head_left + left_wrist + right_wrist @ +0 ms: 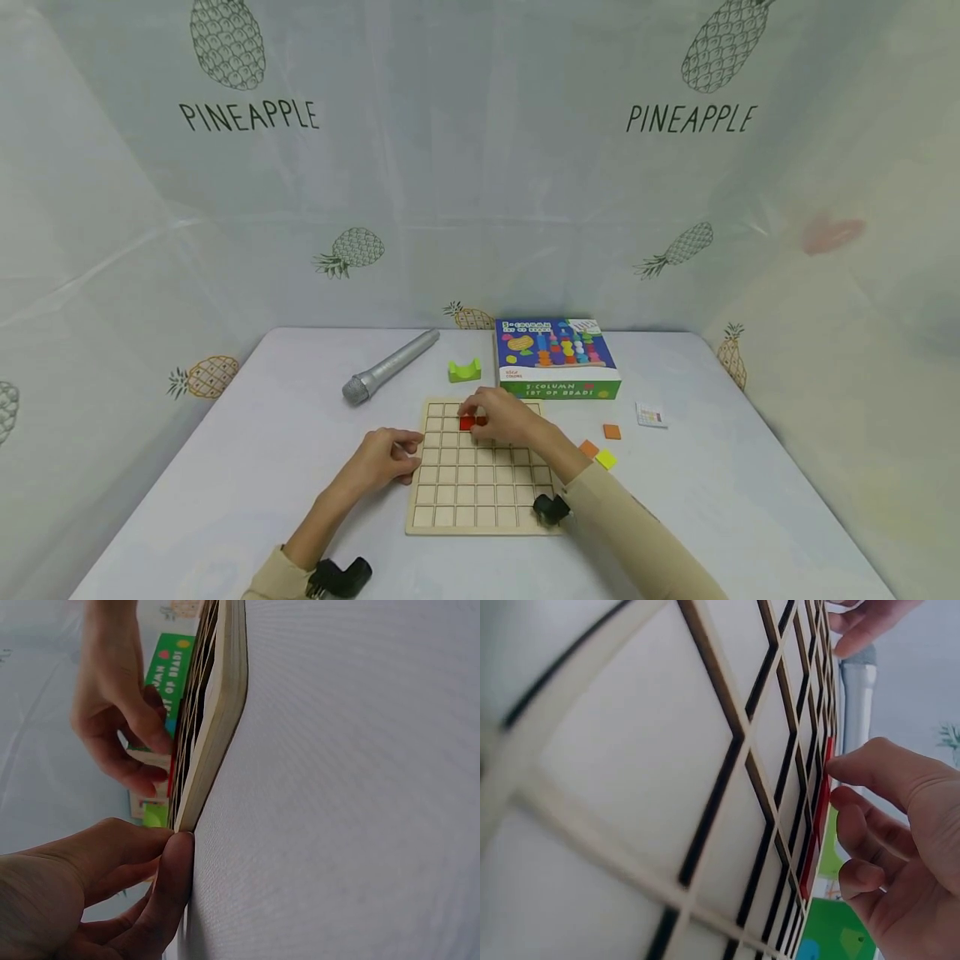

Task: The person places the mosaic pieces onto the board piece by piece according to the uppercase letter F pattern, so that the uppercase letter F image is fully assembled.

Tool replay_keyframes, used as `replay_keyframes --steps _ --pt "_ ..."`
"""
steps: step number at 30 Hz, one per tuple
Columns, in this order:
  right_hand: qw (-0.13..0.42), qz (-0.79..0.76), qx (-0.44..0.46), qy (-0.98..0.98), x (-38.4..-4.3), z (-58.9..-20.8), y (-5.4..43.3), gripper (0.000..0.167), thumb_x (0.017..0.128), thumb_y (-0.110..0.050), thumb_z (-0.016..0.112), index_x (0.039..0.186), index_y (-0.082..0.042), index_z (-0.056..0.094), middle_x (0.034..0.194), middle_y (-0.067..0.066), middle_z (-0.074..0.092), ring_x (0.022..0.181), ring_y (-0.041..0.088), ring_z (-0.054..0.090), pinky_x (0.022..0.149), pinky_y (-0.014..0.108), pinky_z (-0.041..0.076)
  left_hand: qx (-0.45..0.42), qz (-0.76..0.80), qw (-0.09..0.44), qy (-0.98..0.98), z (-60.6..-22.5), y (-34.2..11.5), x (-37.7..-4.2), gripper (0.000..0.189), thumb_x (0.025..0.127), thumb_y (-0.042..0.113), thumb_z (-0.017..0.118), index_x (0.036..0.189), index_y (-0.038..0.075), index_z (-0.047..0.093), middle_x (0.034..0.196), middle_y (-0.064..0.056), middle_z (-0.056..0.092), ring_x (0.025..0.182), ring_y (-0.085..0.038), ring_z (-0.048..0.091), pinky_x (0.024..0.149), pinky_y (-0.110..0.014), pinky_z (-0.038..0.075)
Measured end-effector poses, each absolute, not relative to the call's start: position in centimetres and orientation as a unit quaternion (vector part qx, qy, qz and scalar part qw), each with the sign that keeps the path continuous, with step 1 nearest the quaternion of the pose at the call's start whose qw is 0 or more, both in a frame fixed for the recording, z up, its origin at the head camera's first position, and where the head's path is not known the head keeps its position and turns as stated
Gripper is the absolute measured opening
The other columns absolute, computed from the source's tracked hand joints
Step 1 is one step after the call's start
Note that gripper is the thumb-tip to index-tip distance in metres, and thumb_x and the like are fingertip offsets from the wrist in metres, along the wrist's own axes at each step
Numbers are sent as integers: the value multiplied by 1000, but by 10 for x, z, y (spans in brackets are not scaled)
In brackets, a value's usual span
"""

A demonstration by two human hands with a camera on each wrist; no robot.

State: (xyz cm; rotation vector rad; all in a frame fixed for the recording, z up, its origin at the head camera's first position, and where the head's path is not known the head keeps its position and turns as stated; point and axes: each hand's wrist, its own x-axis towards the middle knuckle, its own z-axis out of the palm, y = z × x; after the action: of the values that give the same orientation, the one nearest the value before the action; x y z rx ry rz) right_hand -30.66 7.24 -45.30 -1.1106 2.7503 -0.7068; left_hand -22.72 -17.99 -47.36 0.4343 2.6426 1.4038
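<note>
A light wooden grid board (454, 493) lies flat on the white table. My left hand (384, 458) is at its left edge, thumb and finger touching the side; the left wrist view shows the fingertips (178, 841) right at the board's rim. Over the far rows of the board is my right hand (504, 415), its thumb and fingers slightly bent around red square tiles (467, 423). In the right wrist view the red tiles (810, 862) sit low in the grid, with one fingertip (834, 768) at their edge. Part of the red is hidden beneath the right hand.
Behind the board stand a bead-set box (558, 358) and a green curved block (464, 371). A silver microphone (390, 367) lies back left. To the right are orange tiles (612, 432), a yellow tile (606, 459) and a small white printed card (651, 415).
</note>
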Motion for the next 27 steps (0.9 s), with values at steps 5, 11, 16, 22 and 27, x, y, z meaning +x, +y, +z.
replay_keyframes --steps 5,11,16,22,27 --pt "36 -234 -349 907 -300 -445 90 29 86 -13 73 115 -14 71 105 0 67 83 10 56 71 19 52 148 464 56 872 -473 -178 -228 40 83 -3 70 122 -11 63 93 -13 64 61 -14 66 52 -22 61" --pt "26 -242 -320 916 -292 -438 130 30 86 -12 74 115 -11 71 105 3 69 73 10 55 66 20 51 154 469 56 868 -473 -176 -231 41 83 -4 70 122 -11 62 94 -15 64 63 -11 64 53 -23 61" --pt "28 -244 -268 931 -284 -438 174 31 85 -14 74 116 -13 70 106 2 69 69 10 51 58 18 48 146 459 53 875 -473 -174 -230 40 82 -3 70 122 -10 63 94 -14 65 62 -11 64 52 -22 61" --pt "23 -238 -223 945 -274 -440 224 32 83 -14 74 114 -10 71 107 6 69 64 11 50 53 18 46 135 459 54 877 -475 -176 -229 40 82 -3 70 122 -9 64 94 -13 65 63 -13 65 52 -23 61" --pt "8 -240 -207 948 -268 -447 258 30 84 -13 75 112 -6 71 105 9 68 70 13 51 56 16 46 138 463 59 873 -477 -179 -227 41 83 -4 70 122 -10 63 94 -15 64 63 -13 65 53 -24 61"
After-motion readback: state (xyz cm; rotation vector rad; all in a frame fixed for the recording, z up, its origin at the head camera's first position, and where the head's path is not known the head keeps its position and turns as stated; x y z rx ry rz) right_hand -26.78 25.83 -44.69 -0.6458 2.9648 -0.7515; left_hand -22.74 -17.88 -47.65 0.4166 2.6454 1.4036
